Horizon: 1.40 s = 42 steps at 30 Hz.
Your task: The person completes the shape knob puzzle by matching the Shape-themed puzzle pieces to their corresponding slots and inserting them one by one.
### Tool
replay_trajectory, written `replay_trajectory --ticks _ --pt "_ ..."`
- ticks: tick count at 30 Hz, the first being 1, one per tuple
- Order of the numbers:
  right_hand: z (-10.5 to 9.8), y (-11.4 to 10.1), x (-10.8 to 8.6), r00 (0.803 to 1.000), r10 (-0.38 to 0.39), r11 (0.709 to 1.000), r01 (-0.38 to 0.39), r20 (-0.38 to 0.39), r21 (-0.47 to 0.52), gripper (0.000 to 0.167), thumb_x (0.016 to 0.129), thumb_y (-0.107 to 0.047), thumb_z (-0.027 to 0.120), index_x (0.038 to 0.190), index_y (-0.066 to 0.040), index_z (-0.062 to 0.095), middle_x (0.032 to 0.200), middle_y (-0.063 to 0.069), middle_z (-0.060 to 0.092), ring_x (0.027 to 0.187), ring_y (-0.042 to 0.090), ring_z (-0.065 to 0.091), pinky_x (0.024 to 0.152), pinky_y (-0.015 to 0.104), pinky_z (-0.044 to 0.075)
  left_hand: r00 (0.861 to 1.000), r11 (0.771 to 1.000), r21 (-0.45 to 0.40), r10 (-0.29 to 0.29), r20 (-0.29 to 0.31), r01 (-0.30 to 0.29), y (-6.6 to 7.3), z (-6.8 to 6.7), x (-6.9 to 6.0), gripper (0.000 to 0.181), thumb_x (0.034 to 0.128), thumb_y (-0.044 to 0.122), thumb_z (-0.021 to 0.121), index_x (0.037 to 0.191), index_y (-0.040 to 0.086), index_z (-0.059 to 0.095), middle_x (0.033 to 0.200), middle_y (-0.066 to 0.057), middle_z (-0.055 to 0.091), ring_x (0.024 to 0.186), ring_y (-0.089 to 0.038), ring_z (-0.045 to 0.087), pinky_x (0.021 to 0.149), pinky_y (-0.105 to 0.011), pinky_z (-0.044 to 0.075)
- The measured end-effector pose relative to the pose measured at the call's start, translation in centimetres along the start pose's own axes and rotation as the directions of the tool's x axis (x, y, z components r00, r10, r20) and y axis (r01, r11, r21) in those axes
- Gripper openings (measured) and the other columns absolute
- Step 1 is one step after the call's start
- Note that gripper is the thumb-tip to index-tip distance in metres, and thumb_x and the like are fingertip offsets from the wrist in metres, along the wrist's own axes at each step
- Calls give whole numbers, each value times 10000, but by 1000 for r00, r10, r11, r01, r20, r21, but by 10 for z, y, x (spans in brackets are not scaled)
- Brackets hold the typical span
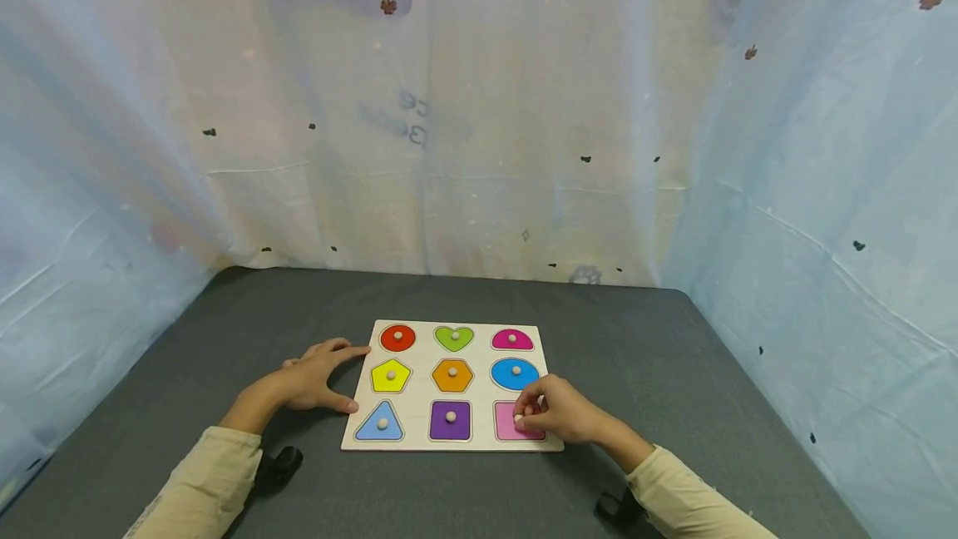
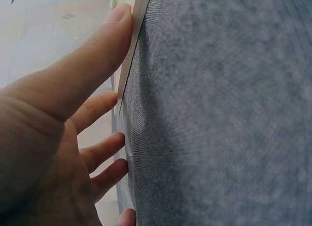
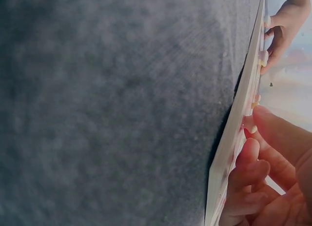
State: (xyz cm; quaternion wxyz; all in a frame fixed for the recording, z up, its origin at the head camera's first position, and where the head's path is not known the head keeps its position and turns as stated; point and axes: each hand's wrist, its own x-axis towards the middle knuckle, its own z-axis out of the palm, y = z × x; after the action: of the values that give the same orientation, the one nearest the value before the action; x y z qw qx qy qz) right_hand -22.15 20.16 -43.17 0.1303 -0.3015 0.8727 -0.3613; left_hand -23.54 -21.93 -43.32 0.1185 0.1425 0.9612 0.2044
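A pale wooden shape puzzle board (image 1: 415, 356) lies flat on the grey table, with several knobbed pieces sitting in its recesses. My left hand (image 1: 310, 378) is spread at the board's left side, thumb and index finger touching the edge; the left wrist view shows the thumb (image 2: 119, 21) on the rim. At the lower right corner, my right hand (image 1: 565, 414) pinches the small knob (image 3: 249, 124) of a pink piece (image 1: 505, 429) between thumb and finger. That piece is partly hidden by the hand and appears to sit in its recess.
Near the pink piece are a blue oval (image 1: 507, 373) and a purple square (image 1: 451, 431). A light blue triangle (image 1: 381, 432) is at the near left. Grey cloth covers the table (image 1: 419, 493), and pale patterned curtains (image 1: 479, 215) stand behind it and at both sides.
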Motion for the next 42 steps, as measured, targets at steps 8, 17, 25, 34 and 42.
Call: replay_trajectory --ticks 8,17,25,34,42 --pt "0 -2 0 1000 17 1000 -17 13 22 96 891 -116 772 882 -26 742 718 -11 580 595 38 468 561 155 396 1000 1000 2 0 2 0 3 -2 -2 978 738 503 868 1541 168 421 1528 -238 357 1366 -500 338 950 -760 304" --pt "-1 -1 2 1000 18 1000 -18 15 9 117 906 -166 762 920 -50 769 702 25 619 592 58 473 539 173 398 1000 1000 5 7 5 -7 5 -4 -4 963 748 480 869 1539 160 423 1515 -239 367 1354 -504 347 933 -749 315" --pt "-2 1 2 1000 -21 1000 21 -14 -8 139 924 -181 735 929 -48 774 738 21 667 592 35 477 549 181 422 1000 1000 5 -3 6 3 5 -4 -3 974 742 489 870 1542 165 419 1531 -247 353 1372 -511 329 950 -766 301" --pt "-5 0 4 998 -49 999 49 -45 -5 133 939 -165 703 916 -50 767 769 34 687 612 38 491 571 178 428 1000 1000 11 -3 6 3 2 -2 -1 990 735 521 865 1545 172 415 1536 -247 350 1372 -513 332 947 -761 304" --pt "-9 1 8 997 -33 999 34 -65 14 161 951 -184 690 963 -49 778 835 59 712 640 67 517 604 189 451 1000 1000 5 -5 11 5 5 -3 -3 980 741 509 864 1547 180 413 1543 -239 346 1382 -511 325 955 -775 293"
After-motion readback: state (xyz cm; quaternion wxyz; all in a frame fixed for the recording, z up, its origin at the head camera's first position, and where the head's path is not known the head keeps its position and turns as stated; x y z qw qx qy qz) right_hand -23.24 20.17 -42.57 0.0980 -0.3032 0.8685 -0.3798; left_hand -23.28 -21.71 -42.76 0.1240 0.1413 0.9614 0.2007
